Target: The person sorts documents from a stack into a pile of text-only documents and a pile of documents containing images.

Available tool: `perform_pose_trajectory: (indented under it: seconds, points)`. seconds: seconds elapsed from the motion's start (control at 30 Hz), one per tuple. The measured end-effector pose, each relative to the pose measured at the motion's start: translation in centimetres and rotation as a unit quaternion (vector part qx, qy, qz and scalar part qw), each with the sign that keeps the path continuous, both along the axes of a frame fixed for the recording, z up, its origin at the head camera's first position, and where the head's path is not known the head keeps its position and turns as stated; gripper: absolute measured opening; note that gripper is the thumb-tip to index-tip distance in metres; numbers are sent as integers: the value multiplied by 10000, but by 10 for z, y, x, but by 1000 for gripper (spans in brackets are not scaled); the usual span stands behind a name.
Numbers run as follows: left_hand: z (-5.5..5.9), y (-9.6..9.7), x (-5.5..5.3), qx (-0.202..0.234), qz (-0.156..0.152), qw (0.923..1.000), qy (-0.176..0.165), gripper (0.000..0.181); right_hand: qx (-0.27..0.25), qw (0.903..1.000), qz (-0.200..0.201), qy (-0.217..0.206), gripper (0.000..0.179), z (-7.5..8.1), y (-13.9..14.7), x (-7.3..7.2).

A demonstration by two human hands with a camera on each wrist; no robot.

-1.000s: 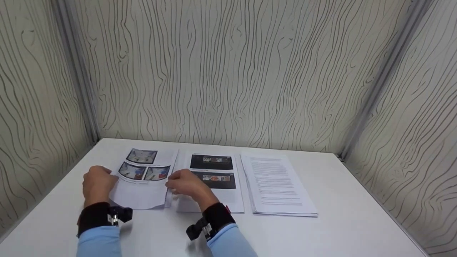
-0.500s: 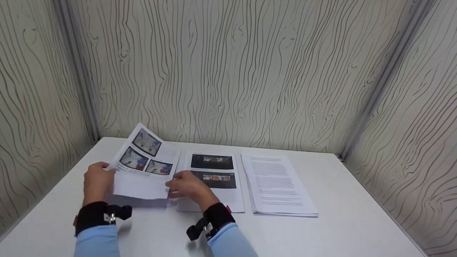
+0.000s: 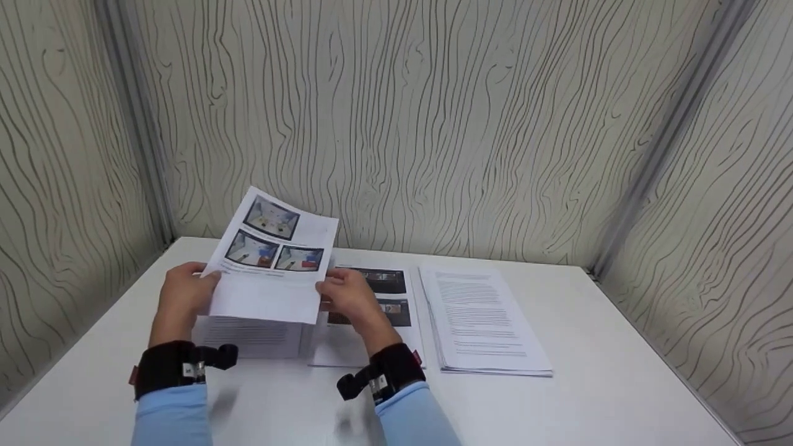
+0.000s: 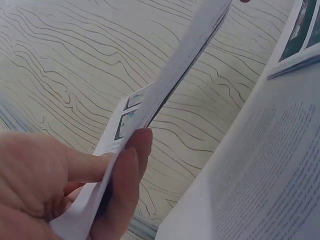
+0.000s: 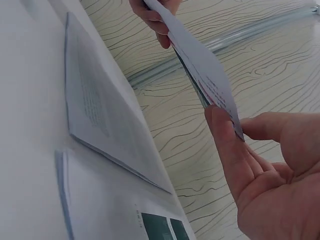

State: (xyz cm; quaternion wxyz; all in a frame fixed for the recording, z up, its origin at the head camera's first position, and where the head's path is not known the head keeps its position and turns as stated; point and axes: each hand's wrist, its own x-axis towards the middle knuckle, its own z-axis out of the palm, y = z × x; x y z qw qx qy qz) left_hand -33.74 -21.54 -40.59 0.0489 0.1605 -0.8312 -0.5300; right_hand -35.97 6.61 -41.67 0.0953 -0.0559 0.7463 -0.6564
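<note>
Both hands hold up a few printed sheets point(image 3: 266, 297) by their side edges, above the table. Three colour pictures show on the top sheet, whose far end tilts upward. The left hand point(image 3: 183, 294) pinches the left edge, thumb on top and fingers beneath, as the left wrist view shows on the sheets point(image 4: 170, 65). On the opposite edge the right hand point(image 3: 353, 297) pinches between thumb and fingers; in the right wrist view the right hand point(image 5: 270, 165) has its fingertips under the sheets point(image 5: 205, 65). Below them lies a paper stack point(image 3: 248, 337) covered in text, partly hidden.
A middle stack point(image 3: 378, 337) with dark pictures lies partly behind the right hand. Further right is a stack of text pages point(image 3: 480, 322). They lie on a white table point(image 3: 619, 371) enclosed by wood-patterned panels point(image 3: 396, 124).
The picture sheets have risen off the left stack and shifted slightly right, with both hands rising along. A text page beneath has come into view.
</note>
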Motion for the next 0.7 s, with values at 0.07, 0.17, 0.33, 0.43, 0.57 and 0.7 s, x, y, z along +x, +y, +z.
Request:
perform_pose_trajectory:
  seconds: [0.07,0.17,0.33,0.43,0.57,0.7]
  points:
    - [5,5,0,67,-60,9999,-74,56,-45,9999,-84,109,53,4,6,-2]
    - [11,13,0,120,-166,9997,-141,58,-32,9993,-215,295,48,9,17,-4]
    - [20,32,2,102,-440,9990,10,55,139,9968,-539,572,42,23,41,-3]
    - [26,47,3,79,-649,9977,157,53,254,9940,-804,700,39,33,57,-2]
    - [31,68,3,6,-927,9946,464,50,424,9891,-1183,773,37,43,79,1]
    - [32,89,2,-130,-1068,9920,665,49,561,9840,-1489,802,34,48,103,4]
